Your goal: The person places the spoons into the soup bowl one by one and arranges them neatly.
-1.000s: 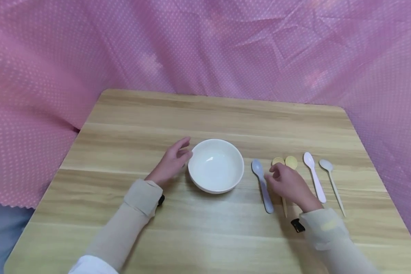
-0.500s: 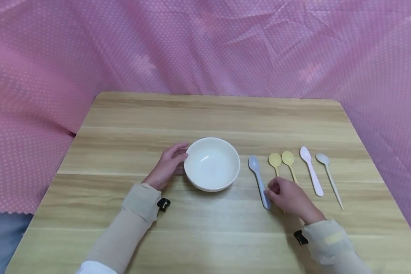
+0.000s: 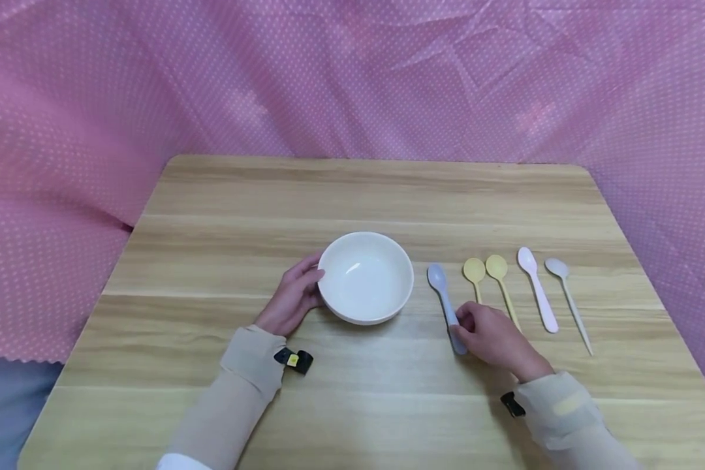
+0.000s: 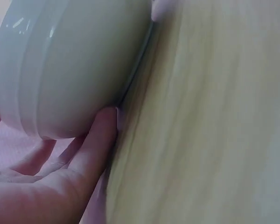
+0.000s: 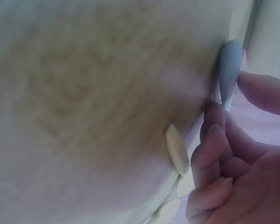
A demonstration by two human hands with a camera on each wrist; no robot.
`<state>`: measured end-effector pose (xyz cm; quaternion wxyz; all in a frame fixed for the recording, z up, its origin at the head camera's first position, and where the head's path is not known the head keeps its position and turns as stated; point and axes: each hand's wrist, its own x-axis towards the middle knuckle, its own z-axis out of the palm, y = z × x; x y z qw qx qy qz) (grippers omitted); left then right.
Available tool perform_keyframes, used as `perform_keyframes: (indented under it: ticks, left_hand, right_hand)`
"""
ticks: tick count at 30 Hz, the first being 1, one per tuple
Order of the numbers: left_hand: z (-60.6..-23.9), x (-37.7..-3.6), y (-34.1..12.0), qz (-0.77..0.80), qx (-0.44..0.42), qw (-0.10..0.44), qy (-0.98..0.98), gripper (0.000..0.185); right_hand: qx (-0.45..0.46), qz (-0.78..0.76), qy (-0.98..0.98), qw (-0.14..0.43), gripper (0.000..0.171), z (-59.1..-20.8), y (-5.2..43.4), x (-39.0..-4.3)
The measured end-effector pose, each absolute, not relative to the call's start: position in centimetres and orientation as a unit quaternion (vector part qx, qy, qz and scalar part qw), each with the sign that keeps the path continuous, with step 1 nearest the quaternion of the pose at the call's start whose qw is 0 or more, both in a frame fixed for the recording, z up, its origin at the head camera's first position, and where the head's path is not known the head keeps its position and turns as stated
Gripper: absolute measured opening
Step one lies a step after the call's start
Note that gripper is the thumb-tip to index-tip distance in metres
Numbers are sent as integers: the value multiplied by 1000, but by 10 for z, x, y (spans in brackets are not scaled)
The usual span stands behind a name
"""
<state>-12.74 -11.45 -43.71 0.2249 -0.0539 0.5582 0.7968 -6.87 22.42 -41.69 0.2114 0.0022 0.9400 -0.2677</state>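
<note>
Now right hand (image 3: 493,339) pinching blue spoon (image 3: 443,300)

left hand (image 3: 294,297) touches white bowl (image 3: 366,277) | right hand (image 3: 489,338) pinches blue spoon (image 3: 444,303) handle

A light wooden table (image 3: 352,189) sits before a pink dotted cloth backdrop (image 3: 153,78). At three o'clock on the table lie two yellow spoons (image 3: 486,270), then a pink spoon (image 3: 537,290), then a white spoon (image 3: 568,297), side by side, handles toward the viewer.
</note>
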Motion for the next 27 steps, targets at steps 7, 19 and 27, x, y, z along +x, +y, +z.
perform_keyframes:
  ticks: [7,19,27]
  left_hand:
    - [-443,-124,-114,826,-67,198,523,49]
    - [-447,-118,-106,841,-109,159,505,46]
    - [-445,-117,-104,838,-124,145,512,44]
  right_hand:
    - [0,-272,938,214,21,-416,221,-72]
    - [4,-275,939,206,13,-410,218,-72]
    - [-17,-272,955,115,17,-406,223,-75]
